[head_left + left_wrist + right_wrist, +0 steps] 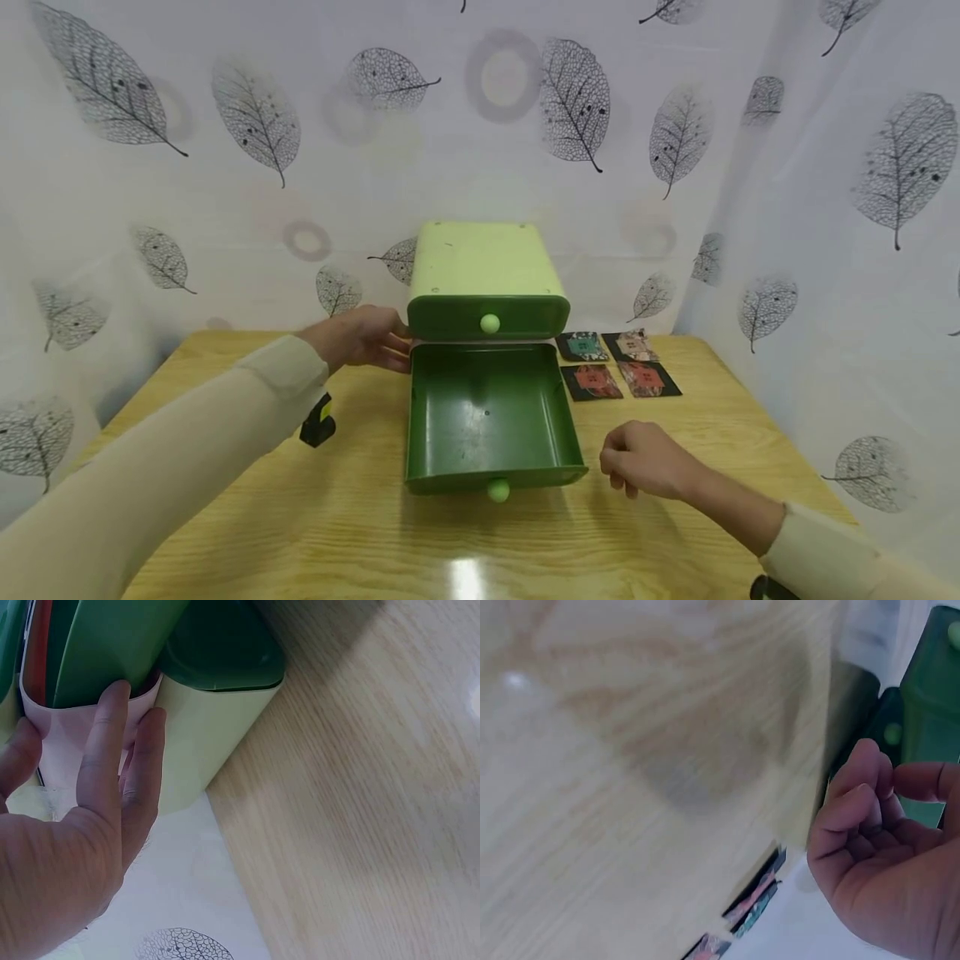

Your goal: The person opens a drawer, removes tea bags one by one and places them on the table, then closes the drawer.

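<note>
A small drawer cabinet [483,258] with a pale yellow-green top stands at the middle of the table. Its upper green drawer front [450,318] is closed, while a green drawer [487,433] below is pulled far out, with nothing inside. My left hand [371,337] is at the cabinet's left side. In the left wrist view, its extended fingers touch the pink casing [67,742] around the pulled-out drawer. My right hand [645,458] hovers right of the drawer's front corner, fingers loosely curled and holding nothing, as the right wrist view also shows.
Several flat dark packets with coloured labels, one a red-labelled packet [594,382], lie right of the cabinet. A black object with a yellow patch [318,423] shows beside the left sleeve. Behind the wooden table [337,517] hangs a leaf-print curtain [465,167].
</note>
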The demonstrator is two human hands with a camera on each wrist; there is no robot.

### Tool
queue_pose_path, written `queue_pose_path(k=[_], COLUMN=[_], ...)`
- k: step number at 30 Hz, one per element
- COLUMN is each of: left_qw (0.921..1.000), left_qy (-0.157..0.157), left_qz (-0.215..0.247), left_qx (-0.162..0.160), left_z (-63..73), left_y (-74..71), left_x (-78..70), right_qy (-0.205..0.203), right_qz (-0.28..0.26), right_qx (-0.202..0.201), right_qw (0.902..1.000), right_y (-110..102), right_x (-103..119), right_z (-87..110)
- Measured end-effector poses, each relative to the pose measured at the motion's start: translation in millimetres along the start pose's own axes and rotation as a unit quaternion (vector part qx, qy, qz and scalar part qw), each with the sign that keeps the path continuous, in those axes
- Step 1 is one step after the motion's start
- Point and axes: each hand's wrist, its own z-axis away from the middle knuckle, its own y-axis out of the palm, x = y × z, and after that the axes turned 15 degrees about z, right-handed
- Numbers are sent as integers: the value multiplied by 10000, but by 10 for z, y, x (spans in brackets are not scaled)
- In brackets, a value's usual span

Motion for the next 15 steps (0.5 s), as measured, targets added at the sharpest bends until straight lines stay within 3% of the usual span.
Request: queue_pose_path(k=[5, 10, 15], left_qw=[10000, 10000, 9999], left_qy=[-20, -16, -24], left_qz=[51, 56, 86], left_qx=[46, 75, 45], left_z=[-11, -20, -12], left_y=[-23, -30, -9], left_x=[4, -2, -4], right_qy=[127, -451, -734], right_qz=[-531, -1183, -1660], right_qx=[799, 1549, 1819], right_qw=[9953, 9798, 9664], right_y=[116, 248, 389], right_x=[75, 164, 333], right_z=[84, 153, 182])
